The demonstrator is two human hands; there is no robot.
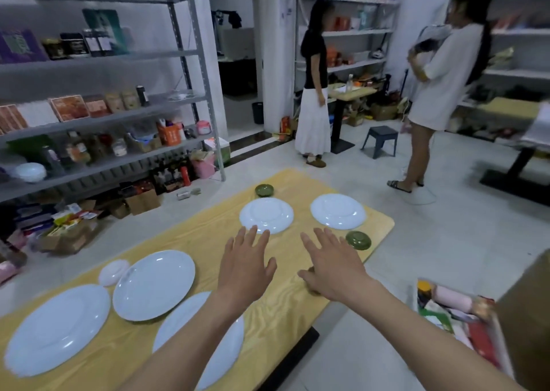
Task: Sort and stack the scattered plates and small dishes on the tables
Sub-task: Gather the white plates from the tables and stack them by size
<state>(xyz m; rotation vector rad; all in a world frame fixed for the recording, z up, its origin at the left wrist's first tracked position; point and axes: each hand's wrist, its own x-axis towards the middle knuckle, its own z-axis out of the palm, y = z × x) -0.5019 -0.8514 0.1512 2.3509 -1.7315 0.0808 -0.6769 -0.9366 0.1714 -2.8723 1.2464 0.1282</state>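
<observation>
Head cam view: both my hands are out over the yellow wood-grain worktop [208, 236], palms down. Fingers on the left hand [244, 268] are spread wide and holding nothing, same deal with the right hand [333, 268]. Can't tell if either palm is actually touching the wood.

My left fingertips [254, 230] sit right at the near rim of the far left plate [266, 215], which is white. The far right plate [337, 211] lies beside it, apart from it. There's a far green dish [264, 190] just behind the far left plate, and a near green dish [358, 239] just beside my right hand by the worktop's edge.

Closer to me on the left are three more white plates: the middle plate [154, 285], the big left plate [56, 329], and one partly hidden under my left forearm, the forearm plate [205, 349]. A small white dish [114, 272] sits right next to the middle plate.

In the background two people stand on the tiled floor near a blue stool [381, 140], and there's grey shelving [119, 116] full of packets on the left.
</observation>
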